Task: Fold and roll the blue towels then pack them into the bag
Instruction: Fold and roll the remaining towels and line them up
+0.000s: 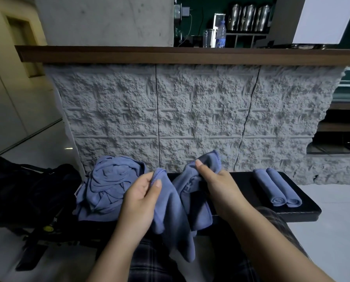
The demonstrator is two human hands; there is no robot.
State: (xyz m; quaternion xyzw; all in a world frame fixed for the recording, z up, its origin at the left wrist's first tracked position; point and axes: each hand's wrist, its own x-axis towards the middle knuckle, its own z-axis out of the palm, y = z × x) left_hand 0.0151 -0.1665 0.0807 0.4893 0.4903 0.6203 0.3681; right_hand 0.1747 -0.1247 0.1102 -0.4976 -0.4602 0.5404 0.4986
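Observation:
A blue towel (176,210) hangs crumpled between my hands above the black bench (241,178). My left hand (141,200) pinches one hemmed edge of it between thumb and fingers. My right hand (216,180) grips another part of the same towel, thumb on top. A heap of unfolded blue towels (107,186) lies on the bench's left end. Two rolled blue towels (275,189) lie side by side on its right end. The dark bag (27,190) sits on the floor to the left.
A rough grey stone counter front (190,115) with a wooden top (170,54) rises right behind the bench. Bottles and metal canisters stand on shelves beyond. The bag's strap (31,257) trails over the pale floor at lower left. My plaid-clad legs are below.

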